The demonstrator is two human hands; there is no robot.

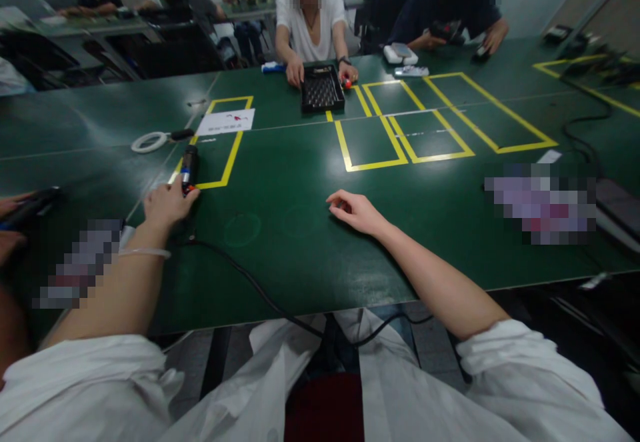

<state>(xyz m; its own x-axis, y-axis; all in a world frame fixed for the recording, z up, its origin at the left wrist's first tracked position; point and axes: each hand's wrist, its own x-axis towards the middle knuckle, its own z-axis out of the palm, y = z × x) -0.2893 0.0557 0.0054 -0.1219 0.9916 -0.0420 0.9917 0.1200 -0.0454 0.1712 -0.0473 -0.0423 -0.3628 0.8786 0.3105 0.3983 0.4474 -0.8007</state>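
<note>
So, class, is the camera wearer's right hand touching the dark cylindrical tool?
No, the right hand is well apart from the dark cylindrical tool, whose near end is at the left hand.

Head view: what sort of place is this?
Probably a workshop or assembly training room: a long dark-green table marked with yellow rectangles, a black cylindrical tool at the left hand, and a person in white opposite, hands at a shallow black tray.

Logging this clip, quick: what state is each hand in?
Left hand: on the dark cylindrical tool; firmness of grip can't be told.
Right hand: partly open, loosely curled, nothing visibly held.
</note>
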